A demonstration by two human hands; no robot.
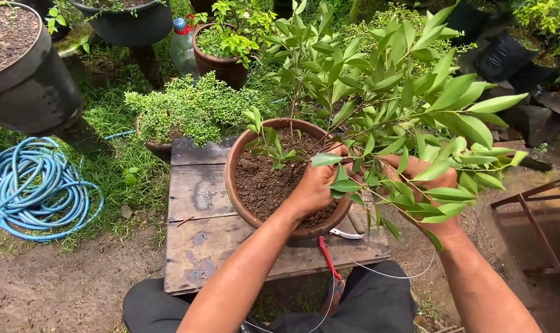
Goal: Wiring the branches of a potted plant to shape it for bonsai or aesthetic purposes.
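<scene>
**What is here, by count**

Two hands: the left hand (314, 185) and the right hand (425, 185). One wooden surface (200, 203). One brown pot of soil (240, 185) on it, holding one leafy plant (403, 105). One coiled blue hose (30, 191). One plastic bottle (182, 49). One red-handled tool (329, 259). Two large dark pots (27, 92), one small-leaved shrub (190, 108).

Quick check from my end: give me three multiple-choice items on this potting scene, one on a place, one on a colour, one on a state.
1. Where does the coiled hose lie?
A. on the board
B. on the ground, left of the board
C. inside the pot

2. What colour are the tool handles under the pot?
A. red
B. yellow
C. black

3. What is in the clay pot?
A. water
B. nothing
C. soil

Answers: 1 B, it rests on grass and dirt beside the wooden board; 2 A, red shows below the rim; 3 C, dark soil fills it.
</scene>
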